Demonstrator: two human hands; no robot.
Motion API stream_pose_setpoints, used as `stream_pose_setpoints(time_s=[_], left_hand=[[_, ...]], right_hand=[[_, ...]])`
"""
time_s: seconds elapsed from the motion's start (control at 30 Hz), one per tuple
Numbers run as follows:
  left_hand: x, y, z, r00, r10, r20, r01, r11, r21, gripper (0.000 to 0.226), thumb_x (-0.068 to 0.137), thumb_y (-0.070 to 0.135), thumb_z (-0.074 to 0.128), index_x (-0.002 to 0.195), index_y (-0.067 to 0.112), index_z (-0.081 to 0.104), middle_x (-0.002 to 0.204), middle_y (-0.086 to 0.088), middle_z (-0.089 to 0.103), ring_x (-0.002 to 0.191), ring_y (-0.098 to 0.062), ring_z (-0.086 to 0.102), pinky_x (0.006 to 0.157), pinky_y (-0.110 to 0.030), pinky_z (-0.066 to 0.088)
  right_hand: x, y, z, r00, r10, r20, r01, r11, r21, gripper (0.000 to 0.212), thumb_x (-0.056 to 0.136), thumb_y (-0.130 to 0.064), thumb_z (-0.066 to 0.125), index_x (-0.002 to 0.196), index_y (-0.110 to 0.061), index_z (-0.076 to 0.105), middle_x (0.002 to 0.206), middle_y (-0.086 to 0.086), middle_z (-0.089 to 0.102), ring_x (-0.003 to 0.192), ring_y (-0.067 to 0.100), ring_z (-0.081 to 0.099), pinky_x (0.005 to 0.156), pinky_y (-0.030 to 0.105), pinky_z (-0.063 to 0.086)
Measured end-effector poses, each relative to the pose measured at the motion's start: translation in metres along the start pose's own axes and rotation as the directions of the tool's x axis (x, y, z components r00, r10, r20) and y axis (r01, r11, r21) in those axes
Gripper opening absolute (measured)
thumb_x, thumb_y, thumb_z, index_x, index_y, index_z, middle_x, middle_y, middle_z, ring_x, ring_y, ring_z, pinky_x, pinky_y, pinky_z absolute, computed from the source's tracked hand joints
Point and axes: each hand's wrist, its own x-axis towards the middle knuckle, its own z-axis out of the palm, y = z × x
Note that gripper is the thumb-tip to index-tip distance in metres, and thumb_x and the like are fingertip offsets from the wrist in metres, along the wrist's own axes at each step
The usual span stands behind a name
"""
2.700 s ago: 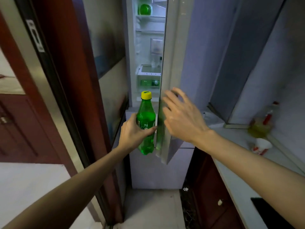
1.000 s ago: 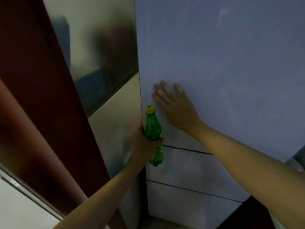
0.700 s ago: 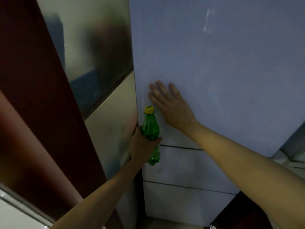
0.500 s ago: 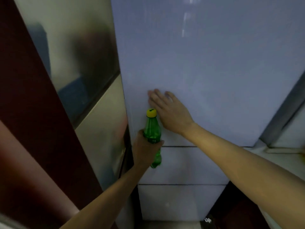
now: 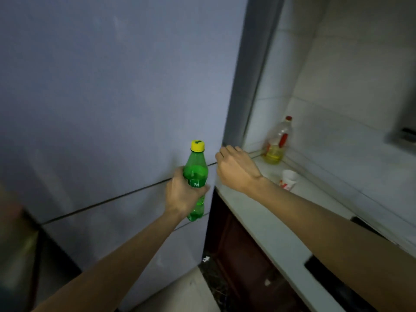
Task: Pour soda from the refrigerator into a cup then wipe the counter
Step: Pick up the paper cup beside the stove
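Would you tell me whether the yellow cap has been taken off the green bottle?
No, the yellow cap sits on the green bottle, which the left hand grips.

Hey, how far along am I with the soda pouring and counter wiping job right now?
Done: the soda bottle is out, gripped by the left hand, and the fridge door is shut. In hand: the bottle is held upright beside the counter; the right hand holds nothing. Left: the yellow cap is still on, so uncapping, pouring into the white cup and wiping remain.

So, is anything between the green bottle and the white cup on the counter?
Only the person's right hand, over the edge of the counter, between green bottle and cup. The oil bottle stands beyond the cup.
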Motion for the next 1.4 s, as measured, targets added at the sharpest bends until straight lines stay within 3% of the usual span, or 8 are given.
stream_pose_setpoints(time_s=[0.13, 0.27, 0.6, 0.73, 0.83, 1.1, 1.27, 1.4], left_hand=[[0.008, 0.020, 0.065, 0.985, 0.044, 0.165, -0.041, 0.999, -0.020, 0.068, 0.062, 0.027, 0.090, 0.119, 0.013, 0.056, 0.101, 0.002, 0.065, 0.096, -0.019, 0.064, 0.074, -0.026, 0.048], [0.024, 0.035, 0.130, 0.961, 0.050, 0.272, -0.058, 0.998, 0.022, 0.068, 0.062, 0.031, 0.089, 0.119, 0.013, 0.056, 0.105, -0.002, 0.068, 0.096, -0.022, 0.064, 0.074, -0.028, 0.050], [0.076, 0.062, 0.275, 0.926, 0.029, 0.375, -0.066, 0.994, 0.088, 0.071, 0.060, 0.031, 0.089, 0.118, 0.017, 0.052, 0.106, -0.003, 0.066, 0.099, -0.027, 0.063, 0.086, -0.044, 0.055], [0.097, 0.063, 0.317, 0.911, -0.009, 0.411, -0.043, 0.992, 0.116, 0.068, 0.062, 0.028, 0.090, 0.119, 0.017, 0.054, 0.100, 0.004, 0.061, 0.093, -0.020, 0.059, 0.079, -0.030, 0.048], [0.113, 0.056, 0.344, 0.886, -0.038, 0.462, -0.027, 0.991, 0.134, 0.066, 0.064, 0.025, 0.089, 0.119, 0.017, 0.054, 0.101, 0.004, 0.060, 0.094, -0.018, 0.057, 0.082, -0.029, 0.048], [0.166, 0.033, 0.404, 0.835, -0.074, 0.546, -0.041, 0.980, 0.197, 0.063, 0.067, 0.026, 0.087, 0.119, 0.017, 0.053, 0.101, 0.007, 0.057, 0.095, -0.015, 0.055, 0.081, -0.026, 0.043], [0.196, 0.023, 0.430, 0.808, -0.084, 0.584, -0.038, 0.980, 0.194, 0.063, 0.067, 0.023, 0.086, 0.120, 0.019, 0.052, 0.106, 0.004, 0.061, 0.102, -0.021, 0.059, 0.083, -0.031, 0.049], [0.211, 0.019, 0.444, 0.785, -0.088, 0.613, -0.045, 0.979, 0.199, 0.065, 0.067, 0.021, 0.085, 0.122, 0.019, 0.051, 0.114, -0.001, 0.063, 0.105, -0.023, 0.060, 0.089, -0.038, 0.052]], right_hand=[[-0.042, 0.057, 0.030, 0.971, 0.176, 0.162, -0.188, 0.980, 0.058, 0.019, 0.072, -0.011, 0.066, 0.089, -0.003, 0.067, 0.090, 0.015, 0.068, 0.085, 0.032, 0.064, 0.070, 0.036, 0.050], [-0.078, 0.119, 0.066, 0.928, 0.268, 0.260, -0.292, 0.955, 0.057, 0.026, 0.088, -0.018, 0.049, 0.106, -0.003, 0.060, 0.108, 0.016, 0.062, 0.101, 0.033, 0.057, 0.084, 0.038, 0.044], [-0.139, 0.251, 0.180, 0.751, 0.474, 0.459, -0.551, 0.834, 0.041, 0.036, 0.092, -0.023, 0.051, 0.123, -0.004, 0.053, 0.118, 0.014, 0.059, 0.104, 0.027, 0.056, 0.087, 0.035, 0.046], [-0.147, 0.274, 0.222, 0.654, 0.527, 0.543, -0.677, 0.728, 0.109, 0.035, 0.090, -0.021, 0.052, 0.122, -0.006, 0.051, 0.116, 0.011, 0.056, 0.101, 0.024, 0.054, 0.081, 0.032, 0.045], [-0.146, 0.284, 0.254, 0.577, 0.556, 0.598, -0.766, 0.623, 0.160, 0.040, 0.089, -0.021, 0.054, 0.126, -0.007, 0.049, 0.119, 0.011, 0.055, 0.104, 0.024, 0.054, 0.085, 0.034, 0.047], [-0.121, 0.306, 0.336, 0.455, 0.568, 0.686, -0.878, 0.415, 0.238, 0.083, 0.079, -0.037, 0.075, 0.142, -0.006, 0.030, 0.139, 0.014, 0.036, 0.125, 0.030, 0.042, 0.101, 0.044, 0.044], [-0.103, 0.315, 0.372, 0.404, 0.558, 0.725, -0.907, 0.346, 0.239, 0.109, 0.073, -0.039, 0.081, 0.150, -0.006, 0.012, 0.153, 0.015, 0.019, 0.136, 0.034, 0.031, 0.109, 0.050, 0.036], [-0.097, 0.312, 0.393, 0.373, 0.549, 0.748, -0.922, 0.307, 0.234, 0.119, 0.069, -0.040, 0.084, 0.152, -0.008, 0.006, 0.155, 0.014, 0.017, 0.136, 0.035, 0.030, 0.110, 0.052, 0.035]])
